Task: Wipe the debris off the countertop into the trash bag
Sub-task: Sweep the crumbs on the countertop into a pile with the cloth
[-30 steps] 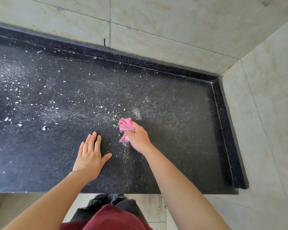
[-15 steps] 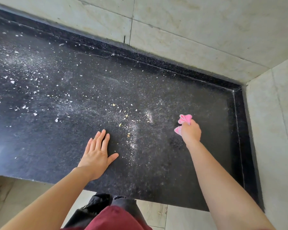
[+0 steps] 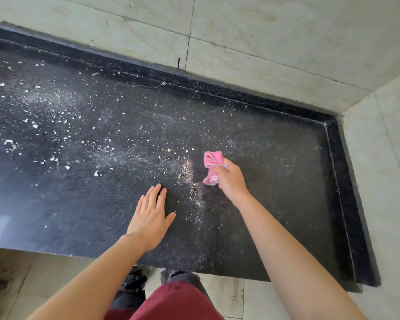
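Observation:
The black speckled countertop [image 3: 275, 215] carries white crumbs and dust, thickest on its left half [image 3: 44, 135]. A small ridge of swept debris [image 3: 188, 172] lies in the middle, just left of the pink cloth [image 3: 211, 166]. My right hand [image 3: 230, 179] is shut on that bunched cloth and presses it against the counter. My left hand [image 3: 151, 215] rests flat on the counter with fingers spread, a little left of and nearer than the ridge. A dark trash bag [image 3: 134, 282] shows partly below the counter's front edge, behind my red clothing.
A raised black lip [image 3: 342, 181] borders the counter at the right and along the back. Pale tiled walls [image 3: 263, 42] rise behind and to the right. Tiled floor [image 3: 44, 273] lies below the front edge.
My right hand swept the cloth out to the right, then back left to the debris ridge in the middle. My left hand stayed flat in place.

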A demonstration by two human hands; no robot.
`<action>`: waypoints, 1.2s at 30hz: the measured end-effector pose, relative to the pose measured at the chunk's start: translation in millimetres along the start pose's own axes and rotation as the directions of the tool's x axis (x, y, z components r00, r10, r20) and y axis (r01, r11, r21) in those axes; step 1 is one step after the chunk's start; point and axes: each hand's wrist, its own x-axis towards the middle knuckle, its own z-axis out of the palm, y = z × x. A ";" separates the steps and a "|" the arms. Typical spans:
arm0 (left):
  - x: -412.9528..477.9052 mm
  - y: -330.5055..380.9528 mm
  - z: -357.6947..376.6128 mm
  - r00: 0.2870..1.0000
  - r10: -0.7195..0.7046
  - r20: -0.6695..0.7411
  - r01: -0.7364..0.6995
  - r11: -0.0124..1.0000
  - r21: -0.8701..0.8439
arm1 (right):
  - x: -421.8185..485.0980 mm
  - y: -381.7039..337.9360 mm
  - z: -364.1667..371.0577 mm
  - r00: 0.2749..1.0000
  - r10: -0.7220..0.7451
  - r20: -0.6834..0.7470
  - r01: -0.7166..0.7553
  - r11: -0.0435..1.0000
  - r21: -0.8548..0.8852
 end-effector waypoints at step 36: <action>-13.5 -118.8 -30.6 0.989 -0.125 0.081 0.120 0.991 0.066 | -108.7 21.9 107.8 0.972 0.118 -0.204 -0.157 0.970 -0.187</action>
